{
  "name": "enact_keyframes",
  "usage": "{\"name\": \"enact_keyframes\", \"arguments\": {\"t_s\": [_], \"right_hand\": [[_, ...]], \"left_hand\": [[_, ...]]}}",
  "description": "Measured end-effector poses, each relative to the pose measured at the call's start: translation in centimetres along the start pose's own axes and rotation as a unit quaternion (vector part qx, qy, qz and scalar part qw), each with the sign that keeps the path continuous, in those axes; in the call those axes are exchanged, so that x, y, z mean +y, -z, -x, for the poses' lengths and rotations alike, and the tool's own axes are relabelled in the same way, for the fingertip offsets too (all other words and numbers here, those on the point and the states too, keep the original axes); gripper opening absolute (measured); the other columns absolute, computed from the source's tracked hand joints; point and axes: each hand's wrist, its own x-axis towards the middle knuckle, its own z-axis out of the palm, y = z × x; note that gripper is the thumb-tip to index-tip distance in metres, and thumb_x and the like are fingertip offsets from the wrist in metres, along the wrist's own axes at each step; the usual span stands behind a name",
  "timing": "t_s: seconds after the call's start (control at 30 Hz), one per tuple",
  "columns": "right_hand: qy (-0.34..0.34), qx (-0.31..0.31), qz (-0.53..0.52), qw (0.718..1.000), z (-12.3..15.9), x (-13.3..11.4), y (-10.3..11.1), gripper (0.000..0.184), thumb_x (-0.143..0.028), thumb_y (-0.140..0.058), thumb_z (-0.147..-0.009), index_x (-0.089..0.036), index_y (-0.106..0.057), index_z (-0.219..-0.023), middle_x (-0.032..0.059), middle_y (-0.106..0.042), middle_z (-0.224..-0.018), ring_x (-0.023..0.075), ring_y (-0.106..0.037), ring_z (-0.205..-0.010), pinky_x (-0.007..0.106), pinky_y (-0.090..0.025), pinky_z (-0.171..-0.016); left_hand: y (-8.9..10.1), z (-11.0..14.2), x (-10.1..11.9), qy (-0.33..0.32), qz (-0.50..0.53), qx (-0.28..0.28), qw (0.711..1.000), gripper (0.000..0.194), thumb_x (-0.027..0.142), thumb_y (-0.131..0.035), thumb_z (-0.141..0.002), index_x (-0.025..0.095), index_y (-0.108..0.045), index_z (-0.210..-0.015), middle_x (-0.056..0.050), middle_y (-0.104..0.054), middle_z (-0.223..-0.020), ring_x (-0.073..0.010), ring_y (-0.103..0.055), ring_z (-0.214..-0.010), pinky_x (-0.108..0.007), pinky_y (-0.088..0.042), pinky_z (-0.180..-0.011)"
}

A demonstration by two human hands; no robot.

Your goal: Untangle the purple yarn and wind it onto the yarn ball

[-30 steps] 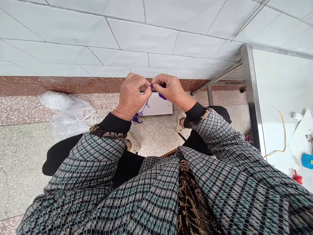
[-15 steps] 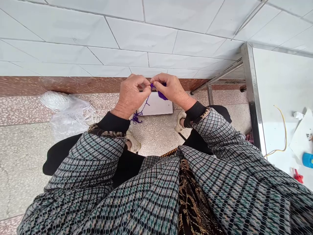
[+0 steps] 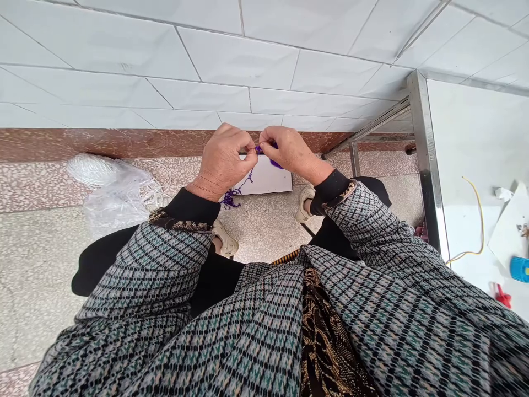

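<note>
Purple yarn (image 3: 250, 177) is pinched between my two hands, in front of the tiled wall. My left hand (image 3: 225, 157) is closed, thumb and index finger on a strand. My right hand (image 3: 291, 151) is also closed, gripping the yarn a short way to the right. A thicker purple piece (image 3: 276, 163) shows partly behind my right hand, most of it hidden by the fingers. From the hands a strand hangs down to a loose purple tangle (image 3: 230, 198) beside my left cuff.
A white board or box (image 3: 268, 179) lies on the floor below my hands. White cord (image 3: 91, 169) in a clear plastic bag (image 3: 113, 207) rests at the left. A metal-framed white table (image 3: 458, 165) stands at the right, bearing a yellow wire (image 3: 481, 220) and a blue cap (image 3: 519, 269).
My hands have moved slightly apart, so a short taut bit of purple yarn shows between the fingertips. Both hands keep their pinch.
</note>
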Motion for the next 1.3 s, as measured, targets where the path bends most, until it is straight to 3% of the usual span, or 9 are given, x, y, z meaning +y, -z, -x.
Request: {"name": "enact_keyframes", "arguments": {"t_s": [0.1,0.2,0.33,0.5,0.77,1.07,1.3], "right_hand": [[-0.008,0.004,-0.015,1.0,-0.1,0.1,0.2,0.018,-0.013,-0.068,-0.1,-0.02,-0.061,-0.084,0.0027,-0.066,-0.083,0.018,-0.061,-0.089,0.03,-0.053,-0.093],[-0.042,-0.025,-0.069,0.996,-0.1,0.0,0.3,0.018,-0.017,-0.065,-0.104,-0.018,-0.063,-0.086,0.001,-0.066,-0.079,0.0154,-0.06,-0.081,0.028,-0.053,-0.087],[-0.068,-0.019,-0.097,0.993,-0.1,-0.1,0.4,0.018,-0.017,-0.064,-0.106,-0.017,-0.065,-0.088,0.0005,-0.068,-0.077,0.0147,-0.06,-0.077,0.027,-0.054,-0.085],[-0.064,-0.009,-0.105,0.992,-0.1,-0.1,0.1,0.019,-0.019,-0.064,-0.107,-0.017,-0.065,-0.088,0.0005,-0.068,-0.078,0.0146,-0.061,-0.078,0.027,-0.055,-0.086],[-0.07,0.003,-0.097,0.993,-0.1,-0.4,-0.2,0.018,-0.016,-0.065,-0.105,-0.016,-0.064,-0.087,0.0017,-0.067,-0.079,0.0161,-0.063,-0.083,0.028,-0.055,-0.089],[-0.02,-0.02,-0.02,0.999,-0.1,0.3,-0.4,0.015,-0.018,-0.056,-0.108,-0.017,-0.061,-0.094,0.002,-0.069,-0.088,0.0159,-0.062,-0.086,0.029,-0.054,-0.091],[-0.031,-0.011,-0.011,0.999,-0.1,0.5,0.0,0.016,-0.019,-0.055,-0.11,-0.019,-0.057,-0.094,0.0023,-0.069,-0.087,0.0177,-0.063,-0.087,0.032,-0.055,-0.097]], "left_hand": [[0.0,0.0,-0.1,0.005,0.036,0.013,0.999,0.02,0.009,-0.067,-0.075,0.026,-0.058,-0.074,-0.003,-0.07,-0.08,-0.0258,-0.069,-0.092,-0.043,-0.06,-0.09],[0.2,0.1,-0.3,0.037,0.138,0.01,0.99,0.004,0.02,-0.066,-0.08,0.024,-0.067,-0.081,-0.003,-0.076,-0.084,-0.0217,-0.07,-0.081,-0.038,-0.061,-0.077],[0.5,0.3,-0.5,0.057,0.227,-0.013,0.972,0.011,0.029,-0.069,-0.084,0.025,-0.073,-0.094,-0.005,-0.079,-0.088,-0.0235,-0.078,-0.087,-0.041,-0.067,-0.085],[0.4,0.3,-0.4,0.068,0.203,-0.008,0.977,0.007,0.03,-0.073,-0.09,0.024,-0.071,-0.093,-0.007,-0.079,-0.091,-0.027,-0.081,-0.09,-0.046,-0.071,-0.09],[-0.1,0.2,-0.4,0.08,0.202,0.0,0.976,0.006,0.029,-0.075,-0.089,0.024,-0.072,-0.087,-0.004,-0.08,-0.086,-0.0221,-0.078,-0.086,-0.036,-0.07,-0.085],[0.0,-0.1,0.0,0.109,0.187,-0.004,0.976,0.001,0.02,-0.069,-0.085,0.02,-0.069,-0.086,-0.002,-0.076,-0.083,-0.0172,-0.071,-0.078,-0.026,-0.059,-0.071],[-0.2,-0.2,-1.0,0.141,0.197,0.029,0.97,0.006,0.018,-0.07,-0.084,0.021,-0.065,-0.083,0.0,-0.067,-0.076,-0.0173,-0.066,-0.072,-0.03,-0.054,-0.072]]}}
